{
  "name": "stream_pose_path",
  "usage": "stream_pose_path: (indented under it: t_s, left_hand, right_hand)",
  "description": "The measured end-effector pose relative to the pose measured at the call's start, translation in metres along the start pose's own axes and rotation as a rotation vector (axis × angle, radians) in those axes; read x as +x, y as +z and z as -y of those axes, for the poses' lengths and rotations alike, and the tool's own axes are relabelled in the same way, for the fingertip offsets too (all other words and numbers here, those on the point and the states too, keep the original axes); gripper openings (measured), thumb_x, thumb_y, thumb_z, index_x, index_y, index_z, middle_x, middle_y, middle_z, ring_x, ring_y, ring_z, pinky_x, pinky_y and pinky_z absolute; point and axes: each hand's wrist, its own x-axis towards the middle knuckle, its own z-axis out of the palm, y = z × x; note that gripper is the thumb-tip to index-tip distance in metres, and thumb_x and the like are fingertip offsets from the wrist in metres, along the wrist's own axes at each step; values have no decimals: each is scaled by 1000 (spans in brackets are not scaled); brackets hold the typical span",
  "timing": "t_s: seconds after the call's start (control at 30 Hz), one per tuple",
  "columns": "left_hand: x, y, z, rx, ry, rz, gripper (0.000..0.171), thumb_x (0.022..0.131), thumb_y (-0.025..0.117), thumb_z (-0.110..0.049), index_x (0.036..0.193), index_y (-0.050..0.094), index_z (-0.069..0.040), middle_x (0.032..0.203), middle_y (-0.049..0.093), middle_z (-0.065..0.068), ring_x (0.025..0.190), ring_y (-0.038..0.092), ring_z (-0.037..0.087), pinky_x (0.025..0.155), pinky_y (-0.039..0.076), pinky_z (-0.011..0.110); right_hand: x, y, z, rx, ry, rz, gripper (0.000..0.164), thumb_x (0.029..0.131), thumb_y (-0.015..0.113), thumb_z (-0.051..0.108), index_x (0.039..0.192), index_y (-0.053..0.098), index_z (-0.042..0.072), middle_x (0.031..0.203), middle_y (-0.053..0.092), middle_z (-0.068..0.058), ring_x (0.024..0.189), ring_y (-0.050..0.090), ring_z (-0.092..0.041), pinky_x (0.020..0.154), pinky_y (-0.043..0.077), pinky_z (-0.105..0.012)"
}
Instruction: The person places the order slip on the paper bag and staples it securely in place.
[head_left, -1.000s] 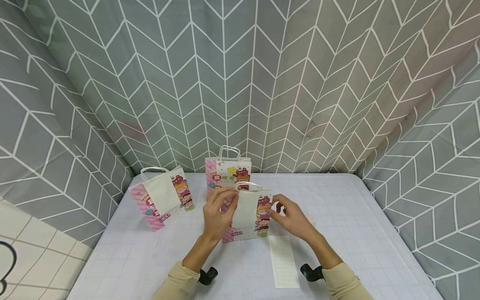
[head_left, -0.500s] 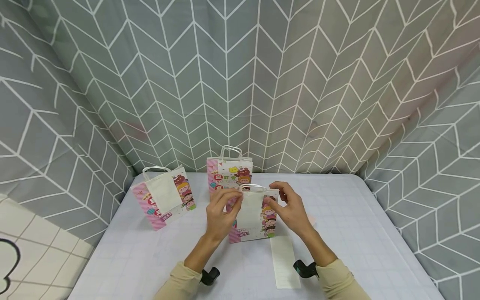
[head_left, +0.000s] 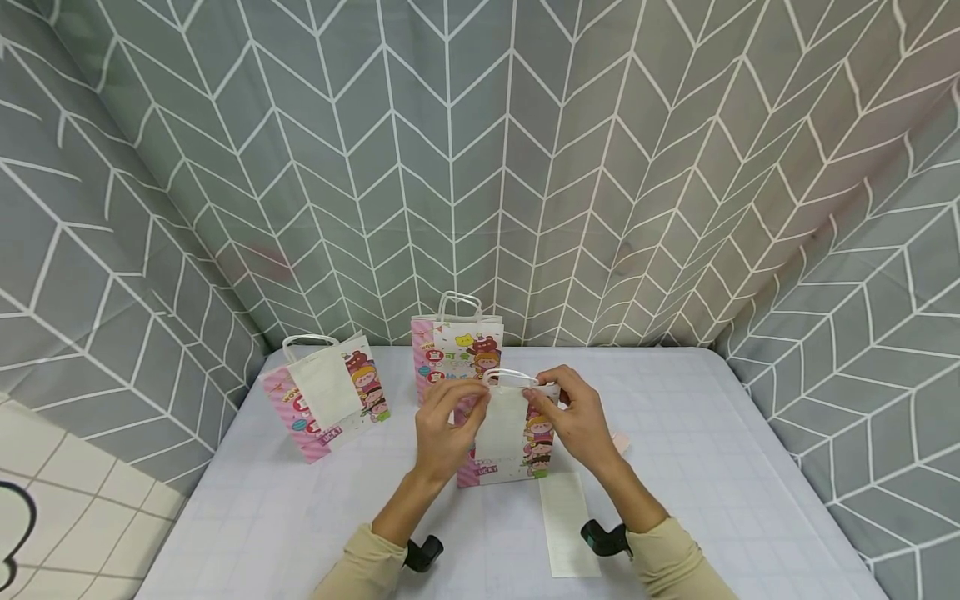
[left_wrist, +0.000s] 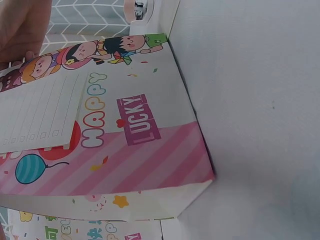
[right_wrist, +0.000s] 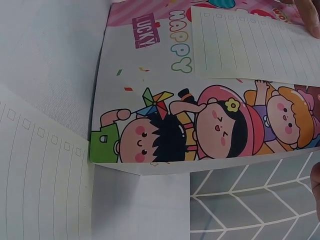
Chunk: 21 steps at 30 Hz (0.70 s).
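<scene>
A small white paper gift bag [head_left: 538,450] with cartoon children and a pink striped side stands upright on the table. A lined sheet with checkboxes [left_wrist: 40,112] lies against its front. My left hand [head_left: 447,429] pinches the bag's top edge at the upper left, beside the white handle [head_left: 512,373]. At the upper right, my right hand [head_left: 577,417] grips the rim, with the thumb on the front and fingers behind. The wrist views show the bag's lower front close up; the left-hand fingertips [right_wrist: 306,15] reach over the sheet's top in the right wrist view.
A similar bag [head_left: 307,437] with a sheet on its front stands at the left. Another printed bag [head_left: 450,340] is directly behind the held one. A loose lined sheet [head_left: 572,533] lies in front, and a small pinkish piece [head_left: 621,442] lies by the right wrist.
The held bag has shifted slightly right. My right hand has gone from the bag's right side edge up to its top right corner; my left hand has moved a little right with the bag.
</scene>
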Motion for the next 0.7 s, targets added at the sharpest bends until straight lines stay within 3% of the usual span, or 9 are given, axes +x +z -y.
stream_pose_path:
  t_s: [0.27, 0.57, 0.7]
  left_hand:
    - [0, -1, -2, -23, -54, 5, 20, 80, 81, 3, 95, 74, -8, 98, 74, 6, 92, 66, 23, 89, 45, 31]
    - [0, -6, -5, 17, -202, 74, 26, 86, 80, -9, 110, 70, -10, 105, 74, 3, 101, 68, 21, 92, 48, 34]
    - [0, -7, -4, 37, -215, 99, 24, 86, 81, -11, 109, 73, -12, 106, 75, 2, 101, 68, 21, 91, 49, 40]
  right_hand:
    - [0, 1, 0, 3, 8, 7, 13, 90, 76, 17, 101, 68, 19, 89, 58, 7, 69, 42, -35, 59, 34, -27]
    - [-2, 2, 1, -4, 34, 18, 13, 91, 74, 11, 102, 68, 15, 94, 61, 1, 72, 42, -20, 62, 36, -26]
    - [-1, 3, 3, -17, 49, 11, 13, 90, 73, 5, 101, 68, 10, 93, 61, -4, 70, 41, -23, 61, 33, -26]
